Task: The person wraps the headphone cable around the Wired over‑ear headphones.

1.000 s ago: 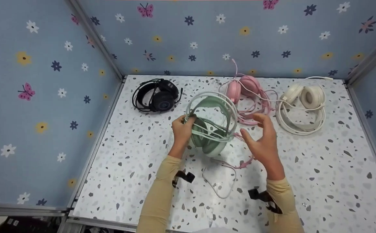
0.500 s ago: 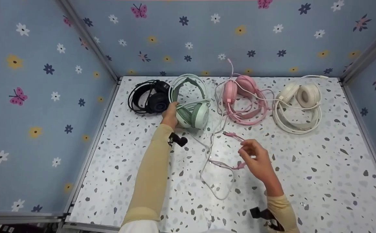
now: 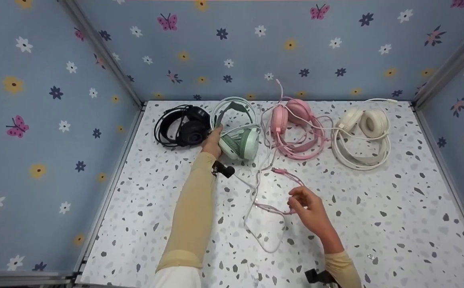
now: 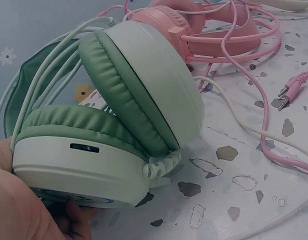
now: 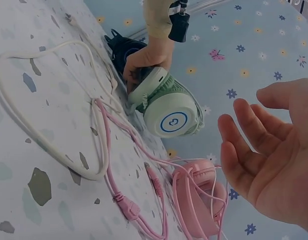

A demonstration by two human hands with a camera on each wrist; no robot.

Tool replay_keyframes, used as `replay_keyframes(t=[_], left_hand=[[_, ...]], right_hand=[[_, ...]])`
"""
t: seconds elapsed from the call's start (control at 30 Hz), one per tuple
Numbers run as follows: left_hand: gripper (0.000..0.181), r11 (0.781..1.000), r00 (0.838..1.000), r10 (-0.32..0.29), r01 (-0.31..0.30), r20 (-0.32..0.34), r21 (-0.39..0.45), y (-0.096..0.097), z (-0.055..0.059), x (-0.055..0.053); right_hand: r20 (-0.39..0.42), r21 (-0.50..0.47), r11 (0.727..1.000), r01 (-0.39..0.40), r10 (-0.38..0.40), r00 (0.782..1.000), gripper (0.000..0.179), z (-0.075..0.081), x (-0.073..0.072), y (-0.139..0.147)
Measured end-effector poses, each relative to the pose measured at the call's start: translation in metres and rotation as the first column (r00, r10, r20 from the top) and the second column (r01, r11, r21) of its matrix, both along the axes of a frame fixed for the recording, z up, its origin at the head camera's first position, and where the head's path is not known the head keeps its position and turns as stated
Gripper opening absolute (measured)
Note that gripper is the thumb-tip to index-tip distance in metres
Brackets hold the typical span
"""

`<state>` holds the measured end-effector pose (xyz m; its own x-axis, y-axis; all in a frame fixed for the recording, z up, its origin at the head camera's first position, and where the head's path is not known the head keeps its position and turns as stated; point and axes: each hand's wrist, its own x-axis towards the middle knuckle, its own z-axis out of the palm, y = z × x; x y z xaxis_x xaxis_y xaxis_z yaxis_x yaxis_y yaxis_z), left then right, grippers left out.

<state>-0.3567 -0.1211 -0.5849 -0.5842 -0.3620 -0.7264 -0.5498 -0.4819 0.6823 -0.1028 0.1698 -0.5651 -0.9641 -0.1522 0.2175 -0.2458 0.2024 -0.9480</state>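
- We see the left hand (image 3: 212, 144) grasping one earcup of the green headphones (image 3: 249, 144), fingers curled beneath it; we cannot tell whether the surface (image 3: 375, 224) bears their weight.
- The green headphones are just left of our landmark, the pink headphones (image 3: 279, 119). One second ago we saw them lifted on the near side of the pink pair, partly covering it; half a second ago they were already about where they are now.
- The right hand (image 3: 309, 208) is released, its fingers loosely bent around nothing, on the near side of the pink headphones. A second ago its thumb and fingers were spread and it was closer to that pair.
- Also nearer us than the pink headphones, a pink plug (image 3: 279, 171) and a looped white cable (image 3: 264, 246) lie on the surface.
- The black headphones (image 3: 192, 134), farther left of the pink pair, and the cream headphones (image 3: 371, 123), to its right, have kept their places.
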Motion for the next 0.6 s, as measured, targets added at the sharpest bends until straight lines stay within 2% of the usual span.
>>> replay_keyframes(t=[0.1, 0.27, 0.37, 0.5, 0.6], left_hand=[[0.084, 0.999, 0.999, -0.026, 0.027, -0.036, 0.026, -0.010, 0.003, -0.001], [0.084, 0.993, 0.991, -0.118, 0.119, -0.070, 0.012, -0.013, 0.008, -0.003], [0.072, 0.980, 0.979, -0.188, 0.192, -0.080, 0.046, -0.018, 0.014, 0.000], [0.038, 0.949, 0.954, -0.295, 0.298, -0.044, 0.105, -0.024, 0.023, 0.004], [0.037, 0.935, 0.942, -0.335, 0.329, 0.028, 0.130, -0.026, 0.028, 0.004]], right_hand=[[0.020, -0.010, 1.000, 0.006, -0.006, 1.000, 0.010, 0.002, 0.001, -0.006], [0.036, -0.016, 1.000, -0.009, 0.009, 0.999, 0.008, 0.019, 0.011, -0.006], [0.045, -0.032, 0.999, -0.023, 0.025, 0.999, 0.007, 0.024, 0.015, -0.008], [0.063, -0.050, 0.998, -0.024, 0.027, 0.998, 0.007, 0.022, 0.016, -0.009], [0.077, -0.063, 0.997, -0.040, 0.045, 0.996, 0.007, 0.020, 0.016, -0.010]])
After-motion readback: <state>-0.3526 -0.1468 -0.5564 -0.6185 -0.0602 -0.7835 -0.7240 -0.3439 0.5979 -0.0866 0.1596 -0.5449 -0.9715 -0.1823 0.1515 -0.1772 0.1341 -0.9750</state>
